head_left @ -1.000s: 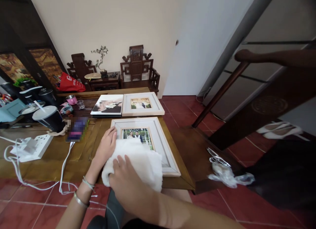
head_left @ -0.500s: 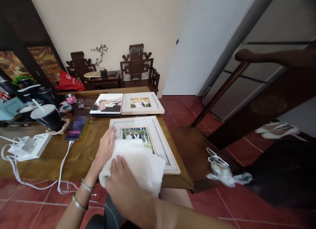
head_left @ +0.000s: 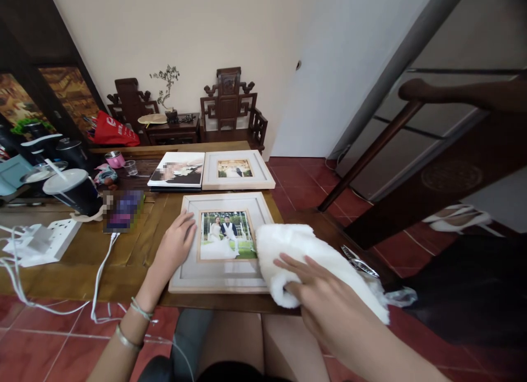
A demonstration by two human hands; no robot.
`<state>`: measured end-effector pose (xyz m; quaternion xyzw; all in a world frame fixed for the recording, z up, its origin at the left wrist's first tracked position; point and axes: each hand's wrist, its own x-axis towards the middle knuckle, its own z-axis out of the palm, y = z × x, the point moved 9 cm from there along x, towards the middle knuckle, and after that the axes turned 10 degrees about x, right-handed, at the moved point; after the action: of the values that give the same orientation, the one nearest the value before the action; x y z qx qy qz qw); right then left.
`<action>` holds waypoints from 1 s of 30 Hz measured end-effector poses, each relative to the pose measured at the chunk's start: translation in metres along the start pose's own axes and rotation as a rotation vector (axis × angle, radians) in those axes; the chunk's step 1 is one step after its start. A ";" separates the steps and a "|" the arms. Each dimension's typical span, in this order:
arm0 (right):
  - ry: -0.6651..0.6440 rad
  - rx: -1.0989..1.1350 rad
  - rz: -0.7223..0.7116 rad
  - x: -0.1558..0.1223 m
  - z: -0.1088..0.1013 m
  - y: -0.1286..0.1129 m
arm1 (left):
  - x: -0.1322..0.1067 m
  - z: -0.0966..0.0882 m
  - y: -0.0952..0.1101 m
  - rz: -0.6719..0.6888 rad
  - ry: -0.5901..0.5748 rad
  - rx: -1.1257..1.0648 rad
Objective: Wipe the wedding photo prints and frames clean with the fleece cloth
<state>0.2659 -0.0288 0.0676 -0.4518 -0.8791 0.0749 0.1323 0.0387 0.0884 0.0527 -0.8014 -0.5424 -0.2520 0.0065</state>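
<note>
A photo frame (head_left: 222,280) with a pale wood edge, grey-white mat and a photo of two people lies flat near the table's front right corner. My left hand (head_left: 177,242) grips its left edge, fingers over the rim and thumb side hidden. Bunched under my right hand (head_left: 313,288) is a white fluffy cloth (head_left: 296,239), held with fingers spread over its top and the thumb tucked in a fold. The cloth covers the frame's right side and hangs past the table edge.
Behind lie a second photo frame (head_left: 261,173) and a photo album (head_left: 177,170). At left are a drink cup (head_left: 72,190), a phone (head_left: 123,211) and a power strip (head_left: 61,242) with white cables. A wooden chair (head_left: 407,190) stands right, scissors (head_left: 360,264) on its seat.
My right hand has swept the cloth rightward from the frame's lower middle to its right side, uncovering the photo. The frame looks slightly turned; my left hand stays at its left edge.
</note>
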 end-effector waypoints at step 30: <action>-0.031 -0.150 -0.385 0.206 0.031 -0.035 | 0.001 0.000 0.001 0.061 0.063 -0.047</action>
<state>0.1152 0.1183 0.0805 -0.2828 -0.9543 -0.0103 0.0965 0.0393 0.0888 0.0534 -0.8091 -0.5111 -0.2898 0.0124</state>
